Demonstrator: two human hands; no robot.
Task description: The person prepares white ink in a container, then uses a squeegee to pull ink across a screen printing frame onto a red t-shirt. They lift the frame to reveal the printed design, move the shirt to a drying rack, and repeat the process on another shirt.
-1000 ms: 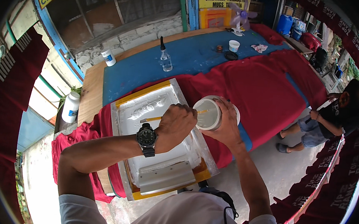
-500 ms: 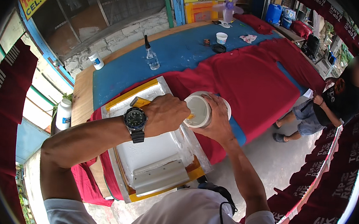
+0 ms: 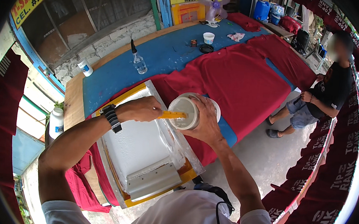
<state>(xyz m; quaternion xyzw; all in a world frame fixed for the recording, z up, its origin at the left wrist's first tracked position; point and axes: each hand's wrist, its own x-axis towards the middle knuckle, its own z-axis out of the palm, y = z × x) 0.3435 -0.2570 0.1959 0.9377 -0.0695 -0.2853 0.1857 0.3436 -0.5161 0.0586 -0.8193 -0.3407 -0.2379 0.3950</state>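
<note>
My left hand (image 3: 143, 109) grips a flat yellow stick (image 3: 171, 114), whose end reaches inside a white plastic tub (image 3: 187, 100). My right hand (image 3: 204, 122) is wrapped round the tub's right side, holding it tilted over the red fabric. Below my hands lies a screen-printing frame (image 3: 194, 166) with yellow-taped edges, white smears and a pale surface. A metal squeegee (image 3: 152, 178) rests in its near end.
A blue-topped table (image 3: 104, 92) holds red shirts (image 3: 245, 92), a clear bottle (image 3: 139, 63), white bottle (image 3: 85, 67), small cup (image 3: 208, 37), black lid (image 3: 206, 48) and fan (image 3: 215, 6). Another person (image 3: 326, 95) stands at the right, hands near the fabric.
My hands and the tub appear lower and further left; the view has shifted. My left wrist has turned, showing more of the yellow stick in the tub. The other person has straightened slightly.
</note>
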